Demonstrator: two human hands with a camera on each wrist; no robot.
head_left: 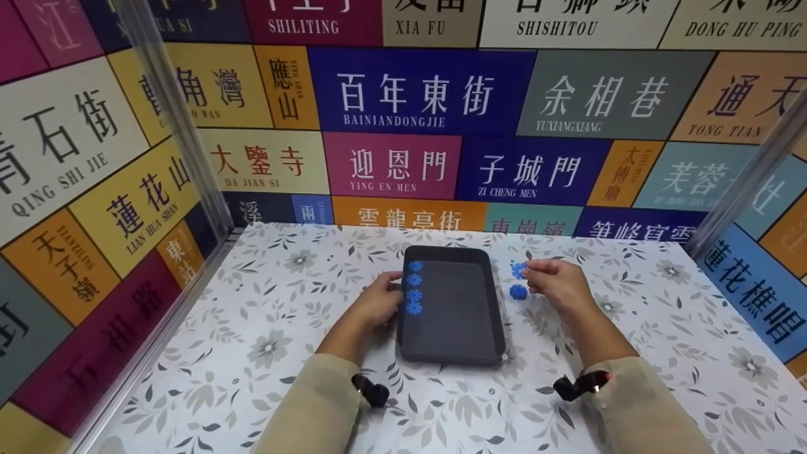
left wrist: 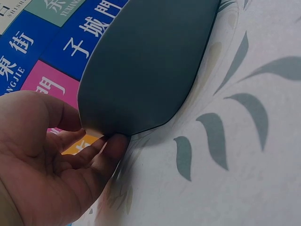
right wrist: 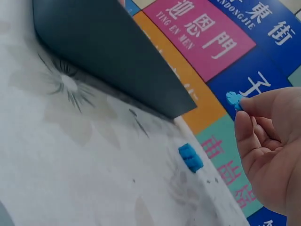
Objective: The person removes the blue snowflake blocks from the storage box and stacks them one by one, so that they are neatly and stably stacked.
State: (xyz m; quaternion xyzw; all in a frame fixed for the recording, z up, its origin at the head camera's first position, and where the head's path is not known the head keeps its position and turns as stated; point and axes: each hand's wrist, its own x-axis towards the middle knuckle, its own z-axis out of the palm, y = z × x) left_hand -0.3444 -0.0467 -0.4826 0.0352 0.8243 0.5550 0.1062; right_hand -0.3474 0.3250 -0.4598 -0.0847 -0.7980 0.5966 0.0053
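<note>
My left hand (head_left: 379, 299) grips the left side wall of a dark grey rectangular tray (head_left: 451, 353), and in the left wrist view its thumb and fingers (left wrist: 116, 147) meet the tray's edge. Inside the tray, several blue flower-shaped pieces (head_left: 414, 295) lie in a column along the left side. Right of the tray, my right hand (head_left: 558, 284) pinches another blue flower-shaped piece (right wrist: 232, 100) between thumb and forefinger, raised above the table. Just below that hand, one more blue piece (right wrist: 190, 157) sits on the tablecloth, apart from the tray.
A white tablecloth (head_left: 271, 403) with grey leaves and flowers covers the table. Walls of coloured name panels (head_left: 416, 91) stand behind and at both sides. Clear upright edges (head_left: 183, 113) mark the corners.
</note>
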